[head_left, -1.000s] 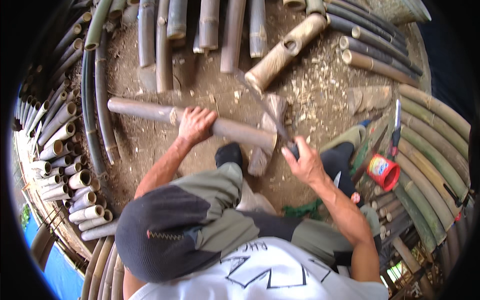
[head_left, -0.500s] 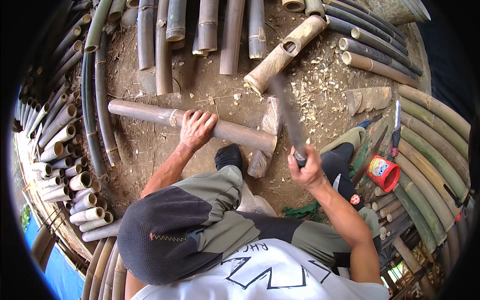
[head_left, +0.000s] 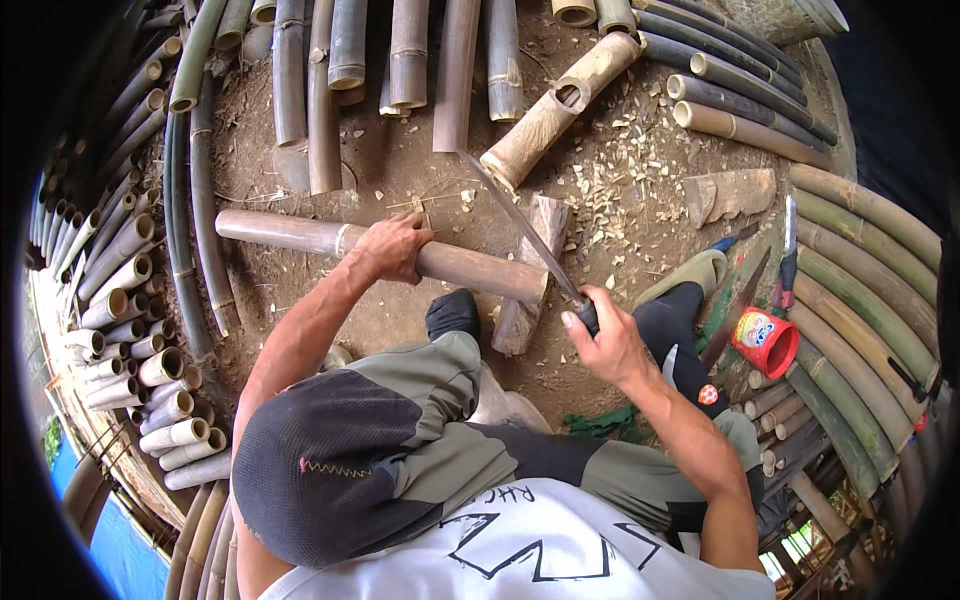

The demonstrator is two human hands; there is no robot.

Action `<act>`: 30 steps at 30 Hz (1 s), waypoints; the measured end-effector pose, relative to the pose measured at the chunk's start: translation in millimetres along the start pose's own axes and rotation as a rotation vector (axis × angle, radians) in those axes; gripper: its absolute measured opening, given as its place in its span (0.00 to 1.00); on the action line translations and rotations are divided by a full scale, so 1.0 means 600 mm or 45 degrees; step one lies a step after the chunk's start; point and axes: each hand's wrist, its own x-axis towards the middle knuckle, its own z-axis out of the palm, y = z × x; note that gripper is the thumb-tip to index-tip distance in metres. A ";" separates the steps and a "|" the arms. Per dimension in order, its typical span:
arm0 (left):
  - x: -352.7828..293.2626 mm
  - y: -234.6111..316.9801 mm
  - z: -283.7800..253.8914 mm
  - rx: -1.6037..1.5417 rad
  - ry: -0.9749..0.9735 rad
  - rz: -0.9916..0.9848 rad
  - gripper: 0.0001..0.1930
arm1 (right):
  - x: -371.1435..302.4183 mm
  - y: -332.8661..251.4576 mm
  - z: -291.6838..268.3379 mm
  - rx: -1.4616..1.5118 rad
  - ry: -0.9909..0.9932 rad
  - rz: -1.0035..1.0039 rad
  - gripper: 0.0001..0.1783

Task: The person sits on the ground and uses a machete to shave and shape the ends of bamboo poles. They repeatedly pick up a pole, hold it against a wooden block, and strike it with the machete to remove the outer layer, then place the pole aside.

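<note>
Brown, chip-littered earth (head_left: 385,322) spreads beneath left grip (head_left: 394,247) clasping bamboo tube (head_left: 290,232) and right grip (head_left: 608,336) clenching knife (head_left: 528,231).

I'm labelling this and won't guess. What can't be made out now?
In the head view:
Most of the knife handle: covered by the right hand.
The middle of the wooden block: hidden by the bamboo pole crossing over it.
The left hand's palm: its back faces the camera.
Far ends of the upper poles: cut off by the top edge.
</note>
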 end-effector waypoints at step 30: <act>-0.025 0.034 0.028 0.068 0.156 -0.024 0.23 | -0.015 0.117 0.020 -0.283 -0.383 0.369 0.23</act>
